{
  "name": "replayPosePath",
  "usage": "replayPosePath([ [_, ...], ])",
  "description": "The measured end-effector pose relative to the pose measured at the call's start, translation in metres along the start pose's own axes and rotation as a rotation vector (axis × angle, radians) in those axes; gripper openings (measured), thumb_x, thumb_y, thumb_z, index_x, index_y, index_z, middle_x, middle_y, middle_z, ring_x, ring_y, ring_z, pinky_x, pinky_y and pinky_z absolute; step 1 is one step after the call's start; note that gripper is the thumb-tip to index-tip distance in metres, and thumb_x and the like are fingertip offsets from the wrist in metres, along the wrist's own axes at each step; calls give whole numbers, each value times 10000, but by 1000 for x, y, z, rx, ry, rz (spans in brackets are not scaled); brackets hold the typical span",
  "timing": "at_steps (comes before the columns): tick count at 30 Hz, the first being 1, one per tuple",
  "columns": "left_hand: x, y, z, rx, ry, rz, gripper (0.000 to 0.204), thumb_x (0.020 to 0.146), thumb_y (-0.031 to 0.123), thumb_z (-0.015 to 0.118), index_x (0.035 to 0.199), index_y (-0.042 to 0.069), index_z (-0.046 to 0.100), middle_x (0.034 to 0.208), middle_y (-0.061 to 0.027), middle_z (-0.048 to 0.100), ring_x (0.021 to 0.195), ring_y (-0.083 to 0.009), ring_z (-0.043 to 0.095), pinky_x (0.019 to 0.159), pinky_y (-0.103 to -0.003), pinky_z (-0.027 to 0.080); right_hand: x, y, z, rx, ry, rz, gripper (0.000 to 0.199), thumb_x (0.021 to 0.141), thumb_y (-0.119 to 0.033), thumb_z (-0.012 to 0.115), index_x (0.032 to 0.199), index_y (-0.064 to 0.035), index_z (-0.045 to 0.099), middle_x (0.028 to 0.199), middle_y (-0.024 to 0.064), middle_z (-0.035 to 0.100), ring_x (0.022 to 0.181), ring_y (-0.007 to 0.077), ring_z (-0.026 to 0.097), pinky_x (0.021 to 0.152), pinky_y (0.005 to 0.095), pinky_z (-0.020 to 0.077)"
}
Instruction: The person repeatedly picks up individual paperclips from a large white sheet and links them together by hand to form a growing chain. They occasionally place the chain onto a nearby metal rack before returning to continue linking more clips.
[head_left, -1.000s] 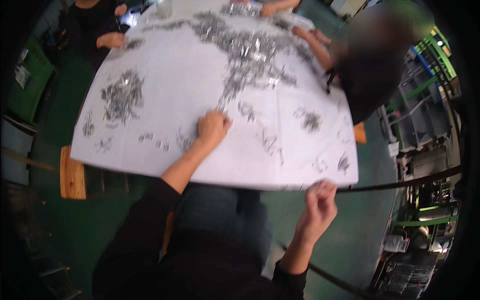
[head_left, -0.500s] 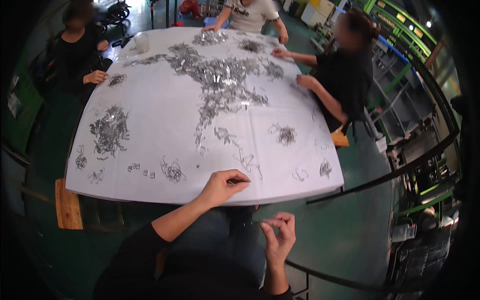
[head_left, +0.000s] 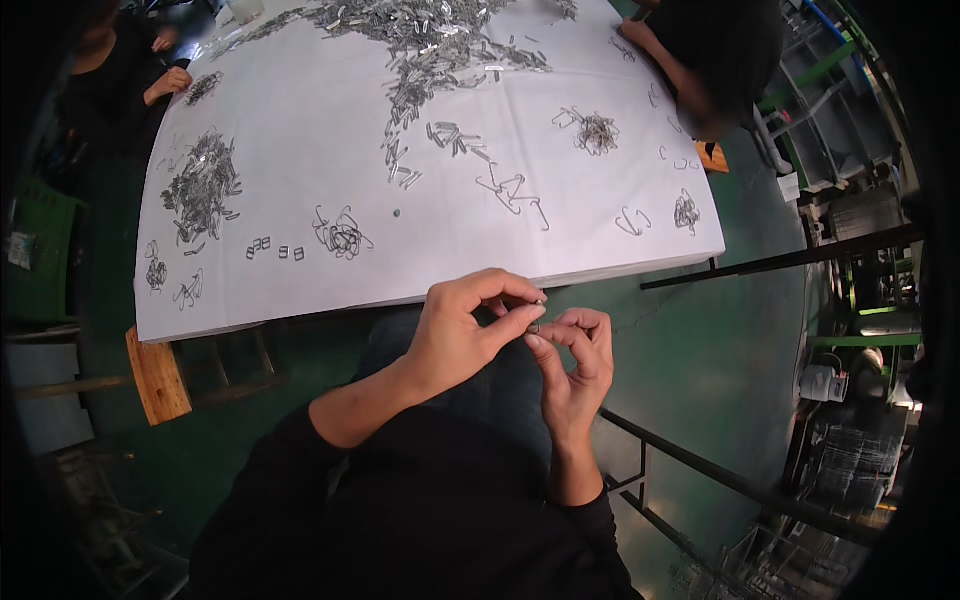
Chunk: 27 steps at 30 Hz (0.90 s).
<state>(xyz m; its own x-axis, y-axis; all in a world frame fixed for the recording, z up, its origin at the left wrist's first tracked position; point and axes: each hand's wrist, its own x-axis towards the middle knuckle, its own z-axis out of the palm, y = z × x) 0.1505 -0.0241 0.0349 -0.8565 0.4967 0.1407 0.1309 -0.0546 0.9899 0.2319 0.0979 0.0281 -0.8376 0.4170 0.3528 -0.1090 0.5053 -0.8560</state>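
Just off the table's near edge my hands meet, both closed in fingertip pinches. My left hand (head_left: 452, 322) and my right hand (head_left: 575, 365) grip a small metal wire piece (head_left: 538, 316) between them; the fingertips cover most of it, so its full shape is hidden. On the white table (head_left: 280, 140) beyond them lie loose bent wire hooks (head_left: 514, 192). Tangled wire pieces (head_left: 343, 236) form a small heap to the left, beside several small flat metal buckles (head_left: 285, 253). Another wire tangle (head_left: 597, 134) sits to the right.
A large spread of metal pieces (head_left: 420, 45) covers the far middle, and a dense pile (head_left: 203, 187) lies left. Co-workers (head_left: 715, 60) sit at the right and far left sides. A wooden stool (head_left: 158, 375) stands at lower left; a dark metal bar (head_left: 780, 262) runs right.
My left hand has come from above the table edge to meet my right hand at the wire piece. The view has tilted down, so the table's far side is cut off.
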Motion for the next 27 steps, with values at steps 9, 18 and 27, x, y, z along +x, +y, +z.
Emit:
replayPosePath([
  [9, -6, -8, -6, -1, 14, 47, 109, 779, -20, 657, 883, 13, 651, 878, -62, 637, 794, -105, 572, 696, -232, 451, 2, 8, 11, 5, -23, 34, 115, 699, -20, 737, 785, -18, 661, 845, 59, 521, 768, 165, 525, 654, 271, 437],
  [18, -9, -19, -10, 60, 53, 116, 120, 760, -21, 674, 868, 27, 659, 853, -56, 635, 769, -121, 569, 705, -239, 447, 25, 37, -5, 93, -284, 87, 269, 723, -113, 746, 947, -17, 631, 880, 82, 588, 759, 174, 561, 689, 286, 452],
  [27, -17, -21, -5, 65, 48, 128, 138, 743, -35, 687, 858, 34, 654, 821, -51, 651, 767, -149, 587, 693, -260, 457, 146, 110, 87, -481, -506, -52, 124, 795, -150, 652, 853, -43, 672, 808, 81, 621, 710, 221, 584, 653, 325, 457],
])
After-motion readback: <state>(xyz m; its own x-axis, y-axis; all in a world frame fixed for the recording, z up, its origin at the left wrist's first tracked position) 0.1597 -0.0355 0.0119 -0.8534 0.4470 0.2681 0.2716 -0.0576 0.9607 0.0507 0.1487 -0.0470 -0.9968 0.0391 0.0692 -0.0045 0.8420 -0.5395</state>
